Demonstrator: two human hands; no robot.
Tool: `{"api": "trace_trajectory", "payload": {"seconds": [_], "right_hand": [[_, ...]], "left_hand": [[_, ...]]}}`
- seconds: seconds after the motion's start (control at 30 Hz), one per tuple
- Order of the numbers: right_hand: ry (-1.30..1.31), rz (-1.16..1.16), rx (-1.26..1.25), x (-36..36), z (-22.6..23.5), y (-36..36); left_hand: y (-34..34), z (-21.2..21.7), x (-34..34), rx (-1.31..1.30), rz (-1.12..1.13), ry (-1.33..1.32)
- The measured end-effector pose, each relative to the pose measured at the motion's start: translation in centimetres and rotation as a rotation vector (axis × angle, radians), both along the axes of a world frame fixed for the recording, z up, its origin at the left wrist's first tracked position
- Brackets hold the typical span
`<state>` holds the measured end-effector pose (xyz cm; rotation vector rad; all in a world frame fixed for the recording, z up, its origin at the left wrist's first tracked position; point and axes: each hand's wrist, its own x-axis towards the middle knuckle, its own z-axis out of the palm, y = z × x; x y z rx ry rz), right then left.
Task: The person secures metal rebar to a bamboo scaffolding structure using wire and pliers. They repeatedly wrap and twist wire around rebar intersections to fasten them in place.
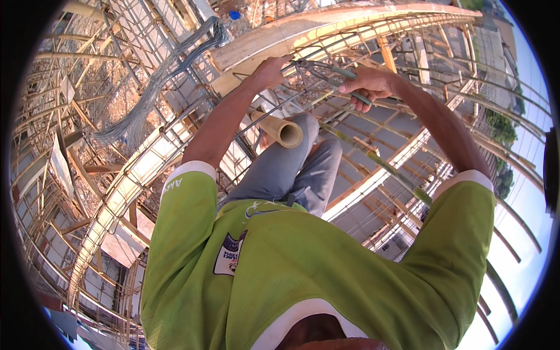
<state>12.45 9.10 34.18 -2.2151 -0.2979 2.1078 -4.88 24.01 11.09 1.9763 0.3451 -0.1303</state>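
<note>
My right hand (373, 83) grips the green handles of a pair of pincers (319, 69), which stand spread a little apart. Their metal jaws meet the steel bars of a rebar cage (280, 105) just beside my left hand (270, 73). The fingers of that left hand are closed at the bars near the jaws; what they hold, if anything, is too small to make out. A long bundle of thin grey tie wire (175, 70) lies across the cage to the left.
A bamboo pole (290, 134) points its cut hollow end up by my knees. Beyond my hands runs a wooden formwork board (251, 52). Another greenish pole (379, 160) slants below my right arm. Rebar cages and bamboo scaffolding spread around, with gaps down to lower levels.
</note>
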Motion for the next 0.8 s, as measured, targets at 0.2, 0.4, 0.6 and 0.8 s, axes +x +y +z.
{"api": "trace_trajectory", "payload": {"seconds": [0.2, 0.4, 0.6, 0.8], "right_hand": [[-0.673, 1.261, 0.385, -0.9, -1.8, -1.0], [-1.243, 1.854, 0.521, -1.1, -1.0, -1.4], [-1.188, 1.817, 0.446, -1.4, -0.8, 0.5], [-0.151, 0.361, -0.036, 0.9, 0.1, 3.1]], "left_hand": [[-0.1, -0.1, 0.3, 0.014, 0.003, 0.012], [0.3, -0.8, 0.6, 0.039, 0.01, -0.059], [0.2, -1.0, 0.0, -0.007, 0.025, -0.049], [-0.2, 0.0, -0.1, -0.03, -0.006, 0.034]]}}
